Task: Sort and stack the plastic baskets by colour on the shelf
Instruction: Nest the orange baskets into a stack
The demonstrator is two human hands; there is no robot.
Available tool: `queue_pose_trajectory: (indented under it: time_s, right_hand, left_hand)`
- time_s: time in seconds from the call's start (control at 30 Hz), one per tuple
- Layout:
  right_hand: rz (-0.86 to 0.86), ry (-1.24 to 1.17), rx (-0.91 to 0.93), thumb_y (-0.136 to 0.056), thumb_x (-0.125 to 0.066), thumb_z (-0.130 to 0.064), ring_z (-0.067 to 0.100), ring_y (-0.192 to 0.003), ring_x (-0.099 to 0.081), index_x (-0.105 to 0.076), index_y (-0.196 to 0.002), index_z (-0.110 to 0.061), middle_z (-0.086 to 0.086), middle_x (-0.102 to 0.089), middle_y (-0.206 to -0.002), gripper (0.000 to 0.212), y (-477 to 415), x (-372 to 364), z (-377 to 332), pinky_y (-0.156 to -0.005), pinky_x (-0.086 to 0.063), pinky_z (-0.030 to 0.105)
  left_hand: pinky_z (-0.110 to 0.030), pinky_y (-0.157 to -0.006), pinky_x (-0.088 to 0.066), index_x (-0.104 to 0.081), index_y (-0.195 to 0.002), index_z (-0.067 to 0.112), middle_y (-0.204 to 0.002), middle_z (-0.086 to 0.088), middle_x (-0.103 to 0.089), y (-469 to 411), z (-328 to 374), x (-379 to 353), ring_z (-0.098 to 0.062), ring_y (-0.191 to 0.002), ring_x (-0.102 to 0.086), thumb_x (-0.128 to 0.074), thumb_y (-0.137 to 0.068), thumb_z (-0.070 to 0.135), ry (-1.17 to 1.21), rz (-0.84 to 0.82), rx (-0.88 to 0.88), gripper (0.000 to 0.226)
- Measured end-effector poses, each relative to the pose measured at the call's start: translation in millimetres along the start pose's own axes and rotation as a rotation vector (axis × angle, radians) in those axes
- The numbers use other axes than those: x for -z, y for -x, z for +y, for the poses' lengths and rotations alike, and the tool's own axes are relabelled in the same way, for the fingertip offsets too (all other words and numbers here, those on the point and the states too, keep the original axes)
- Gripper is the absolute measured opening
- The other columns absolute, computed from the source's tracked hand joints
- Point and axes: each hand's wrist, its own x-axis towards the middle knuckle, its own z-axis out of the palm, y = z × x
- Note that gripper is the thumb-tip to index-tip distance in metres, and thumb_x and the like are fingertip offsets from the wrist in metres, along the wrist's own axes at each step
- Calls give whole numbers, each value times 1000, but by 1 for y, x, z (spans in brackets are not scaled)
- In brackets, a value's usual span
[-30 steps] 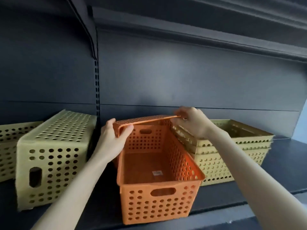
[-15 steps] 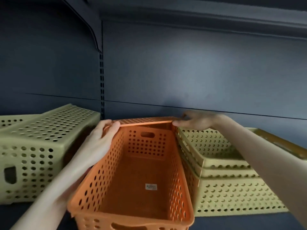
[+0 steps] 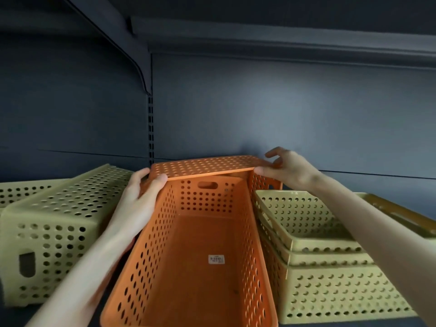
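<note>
Your left hand (image 3: 141,197) is wrapped round the left near corner of the overturned orange basket (image 3: 207,165), thumb on its perforated base. Your right hand (image 3: 290,168) pinches the right near corner, with one finger lifted off the surface. That basket lies bottom up across the far end of the upright orange basket (image 3: 200,244), which sits in the middle of the shelf (image 3: 16,313).

The right wall of the upright basket stands just beside the yellow-green stack (image 3: 330,286). On its left, your forearm fills the gap to an overturned yellow-green basket (image 3: 59,232). Above both hands the dark back panel (image 3: 283,109) is open, and the upper shelf (image 3: 259,41) is well above.

Your left fingers are hidden behind the corner. The near end of the upright basket is cut off by the bottom edge. Your right forearm covers part of the stack and of a darker yellow basket (image 3: 401,215) at its far side. Another yellow-green basket (image 3: 21,192) is cut off at the far left. The print on the white label (image 3: 216,259) is too small to read.

Compared with half a second ago, both hands stay on the same corners. More of the overturned basket's holed base now shows, where it was nearly edge-on.
</note>
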Motion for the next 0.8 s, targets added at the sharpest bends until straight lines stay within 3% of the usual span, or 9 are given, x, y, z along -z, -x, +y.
queue_pose_trajectory:
  time_s: [0.1,0.2,0.33,0.43,0.53,0.63,0.7,0.8]
  right_hand:
    - [16,-14,-29,-77,-71,-47,26,-117,-55,-41,-139,-9,14,-54,-134,78,3,3,-1,-85,-39,25]
    - [-11,-20,-65,-76,-71,-50,27,-127,-49,-37,-142,-5,15,-49,-141,86,6,3,-2,-96,-37,28]
    - [16,-35,-64,-76,-70,-51,28,-127,-48,-37,-142,-2,15,-49,-141,88,11,2,-8,-96,-37,27]
    - [55,-73,-45,-76,-71,-49,27,-127,-49,-37,-142,-4,14,-50,-140,87,14,3,-11,-91,-33,24]
    - [82,-127,-25,-76,-72,-46,26,-128,-48,-37,-143,-5,13,-49,-142,86,18,4,-13,-91,-32,23]
    - [123,-180,0,-76,-74,-43,24,-127,-49,-37,-142,-3,12,-50,-141,85,21,5,-14,-90,-32,21]
    - [154,-198,16,-76,-75,-42,23,-125,-51,-37,-142,-3,12,-51,-140,86,23,5,-14,-89,-34,21]
    - [206,-234,34,-72,-76,-45,23,-121,-54,-39,-142,-4,12,-51,-139,90,25,5,-14,-92,-40,25]
  left_hand:
    - [-44,-103,-37,-34,-142,32,-135,1,-50,-3,-1,3,-21,-120,-50,-49,-87,58,28,12,29,63]
    - [-47,-103,-38,-36,-140,33,-130,-1,-57,-3,-4,3,-22,-115,-55,-51,-78,66,62,-15,59,72]
    - [-48,-99,-42,-40,-137,33,-120,-3,-63,-2,-7,5,-22,-107,-60,-53,-82,59,136,-26,70,62]
    - [-40,-92,-44,-41,-136,33,-115,-2,-63,-1,-4,6,-22,-106,-60,-50,-90,47,175,-15,43,49]
    - [-25,-73,-41,-41,-135,31,-112,2,-62,4,3,6,-16,-101,-60,-48,-93,41,221,3,1,44]
    - [-18,-70,-38,-44,-127,30,-102,8,-62,11,9,4,-5,-92,-58,-47,-94,35,262,21,-40,33]
    - [-19,-77,-42,-43,-120,32,-99,12,-62,14,13,3,-3,-91,-59,-50,-91,37,275,16,-75,30]
    - [-34,-96,-44,-45,-126,27,-108,7,-64,15,16,5,-14,-103,-62,-55,-77,44,290,-12,-124,53]
